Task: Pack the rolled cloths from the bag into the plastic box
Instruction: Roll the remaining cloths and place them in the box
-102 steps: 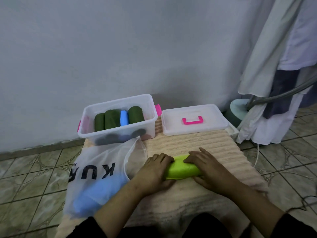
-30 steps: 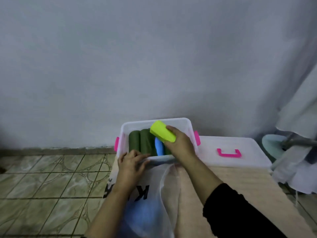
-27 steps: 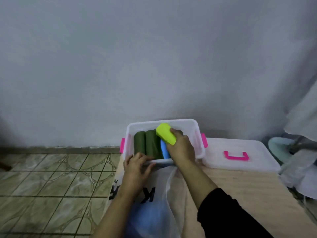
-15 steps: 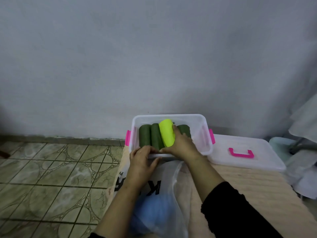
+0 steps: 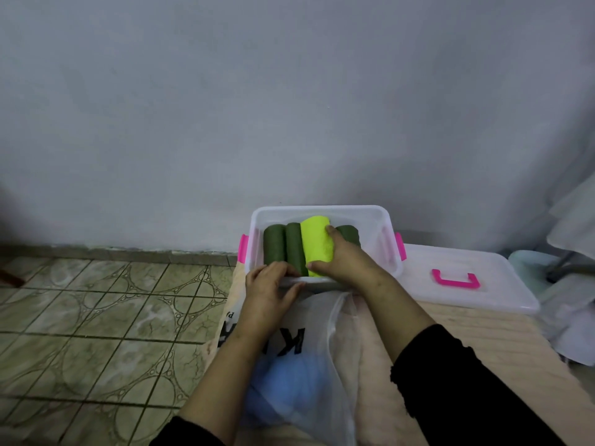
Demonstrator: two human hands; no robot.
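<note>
The clear plastic box (image 5: 370,217) with pink latches stands against the wall. Inside it lie dark green rolled cloths (image 5: 283,246) and a bright yellow-green rolled cloth (image 5: 314,239) set among them. My right hand (image 5: 346,260) rests on the yellow-green roll, thumb at its near end and fingers along its right side, pressing it down. My left hand (image 5: 269,289) grips the box's near rim at the left. In front of the box lies the translucent white bag (image 5: 309,358) with black letters; blue cloth (image 5: 289,381) shows through it.
The box's clear lid (image 5: 502,294) with a pink handle lies to the right on the ribbed beige mat (image 5: 483,342). Hanging pale garments and a light blue stand base (image 5: 528,263) are at the far right. Tiled floor (image 5: 96,317) stretches left.
My right hand carried the yellow-green roll from the mat to the box and lowered it between the dark green rolls, covering the blue one. My left hand moved to the box's rim.
</note>
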